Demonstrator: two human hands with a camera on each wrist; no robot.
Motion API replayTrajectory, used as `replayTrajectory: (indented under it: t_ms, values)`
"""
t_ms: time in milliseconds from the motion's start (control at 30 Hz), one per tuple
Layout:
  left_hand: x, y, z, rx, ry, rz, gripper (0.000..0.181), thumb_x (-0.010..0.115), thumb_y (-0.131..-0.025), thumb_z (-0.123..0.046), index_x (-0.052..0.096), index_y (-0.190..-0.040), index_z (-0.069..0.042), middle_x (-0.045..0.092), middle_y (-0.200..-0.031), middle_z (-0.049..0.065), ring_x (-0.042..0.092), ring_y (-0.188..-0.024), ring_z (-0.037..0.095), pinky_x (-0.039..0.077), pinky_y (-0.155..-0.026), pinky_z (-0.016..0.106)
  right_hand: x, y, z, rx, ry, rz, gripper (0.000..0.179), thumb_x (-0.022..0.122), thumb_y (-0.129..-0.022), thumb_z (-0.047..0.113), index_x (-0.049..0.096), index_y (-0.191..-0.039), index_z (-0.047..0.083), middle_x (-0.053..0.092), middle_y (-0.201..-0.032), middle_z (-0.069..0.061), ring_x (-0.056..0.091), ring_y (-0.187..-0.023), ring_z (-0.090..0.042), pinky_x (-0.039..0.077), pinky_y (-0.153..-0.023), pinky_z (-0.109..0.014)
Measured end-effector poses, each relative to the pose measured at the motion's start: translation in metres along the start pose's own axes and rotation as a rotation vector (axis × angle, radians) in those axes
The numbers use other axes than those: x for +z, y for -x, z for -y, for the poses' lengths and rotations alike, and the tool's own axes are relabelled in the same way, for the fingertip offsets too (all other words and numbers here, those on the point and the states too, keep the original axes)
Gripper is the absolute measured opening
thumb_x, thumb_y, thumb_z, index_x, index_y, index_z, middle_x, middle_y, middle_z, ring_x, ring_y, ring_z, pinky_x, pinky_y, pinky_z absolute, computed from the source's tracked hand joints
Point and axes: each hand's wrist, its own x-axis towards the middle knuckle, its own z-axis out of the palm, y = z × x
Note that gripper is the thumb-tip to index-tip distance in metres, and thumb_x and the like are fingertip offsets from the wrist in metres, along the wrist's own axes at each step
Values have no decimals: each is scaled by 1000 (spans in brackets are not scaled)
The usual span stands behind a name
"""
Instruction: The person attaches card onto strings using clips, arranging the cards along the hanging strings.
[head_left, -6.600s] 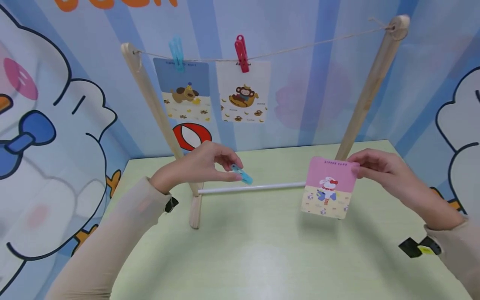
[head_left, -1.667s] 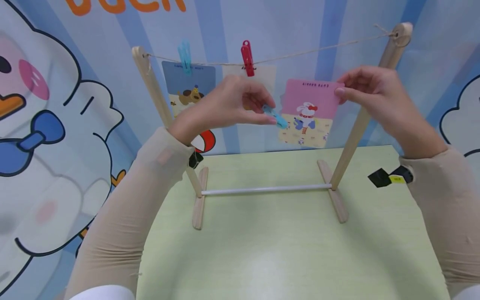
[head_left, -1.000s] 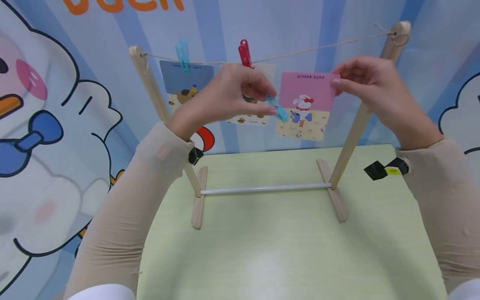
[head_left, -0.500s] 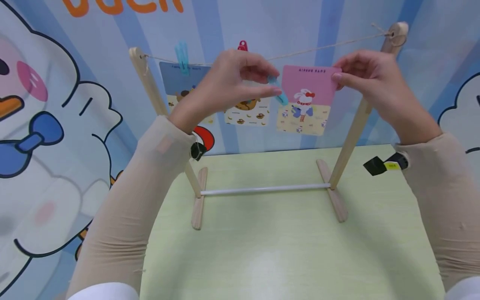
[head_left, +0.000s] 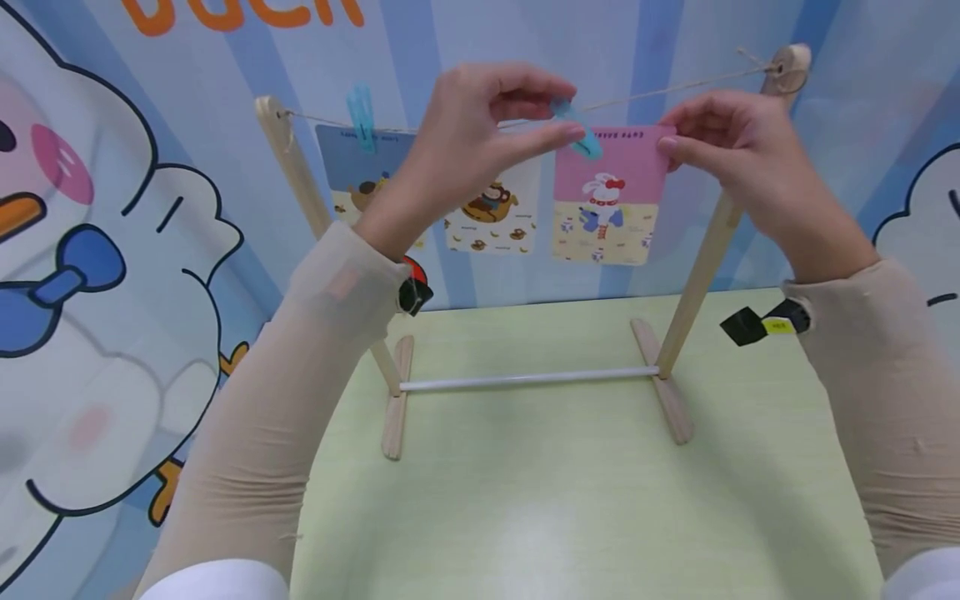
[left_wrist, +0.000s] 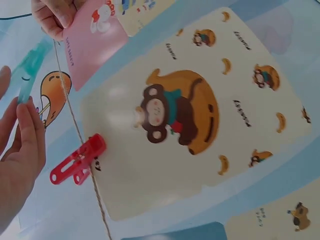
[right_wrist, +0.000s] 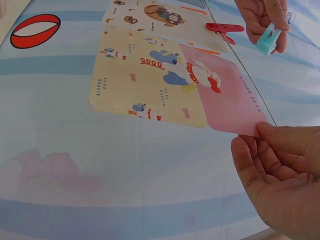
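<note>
My left hand (head_left: 487, 137) pinches a light-blue clothespin (head_left: 587, 146) between thumb and fingers, close to the string (head_left: 637, 97). In the right wrist view that clothespin (right_wrist: 269, 41) stands apart from the string. My right hand (head_left: 742, 162) pinches the upper right corner of a pink and yellow rabbit card (head_left: 603, 200), whose top edge lies at the string. Left of it a monkey card (left_wrist: 175, 115) hangs by a red clothespin (left_wrist: 82, 157); in the head view my left hand hides that pin. A dog card (head_left: 356, 162) hangs by another light-blue clothespin (head_left: 362, 117).
The string runs between a left wooden post (head_left: 300, 183) and a right wooden post (head_left: 697, 275). A white rod (head_left: 525, 379) joins their feet on the pale green table (head_left: 525, 500). A blue cartoon-printed backdrop (head_left: 480, 283) stands behind.
Both hands have risen from near the table to the string, the left with the clothespin, the right with the rabbit card. Lately the left hand has moved further up and right, bringing the clothespin over the card's top.
</note>
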Motion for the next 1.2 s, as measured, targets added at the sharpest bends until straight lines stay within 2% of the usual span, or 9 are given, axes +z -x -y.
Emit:
replayTrajectory:
  t_ms: [200, 433, 600, 900, 1200]
  values:
    - [4, -14, 3, 16, -28, -56, 37, 72, -79, -18, 64, -111, -2, 63, -112, 5, 58, -99, 8, 42, -88, 16, 1, -1, 1, -3, -12, 5, 26, 59, -89, 11, 60, -112, -1, 60, -103, -12, 57, -87, -22, 44, -82, -17]
    - [7, -28, 13, 47, -81, -106, 35, 74, -75, -28, 69, -105, -9, 67, -101, 0, 60, -88, 4, 45, -82, 15, 1, -3, 2, -35, -42, -16, 26, 58, -89, 9, 60, -111, -4, 61, -101, -13, 57, -85, -23, 45, -82, -20]
    - [7, -34, 9, 24, -123, -87, 33, 72, -76, -30, 69, -104, -12, 67, -100, -1, 60, -85, 4, 45, -79, 14, 2, -5, 3, -38, -61, -26, 26, 59, -88, 9, 60, -112, -3, 61, -102, -13, 57, -87, -23, 44, -84, -19]
    - [8, -40, 4, 7, -98, -79, 25, 69, -78, -24, 71, -98, -10, 68, -98, 1, 62, -86, 5, 45, -80, 14, 4, -6, 5, -27, -56, -34, 27, 60, -88, 9, 61, -113, -1, 60, -103, -13, 57, -88, -23, 44, -83, -18]
    - [5, -44, 5, 5, -89, -89, 20, 67, -80, -21, 71, -95, -9, 68, -96, 2, 63, -88, 5, 45, -82, 13, 5, -7, 4, -51, -124, -37, 25, 60, -87, 6, 61, -110, -4, 60, -103, -15, 56, -87, -24, 45, -83, -19]
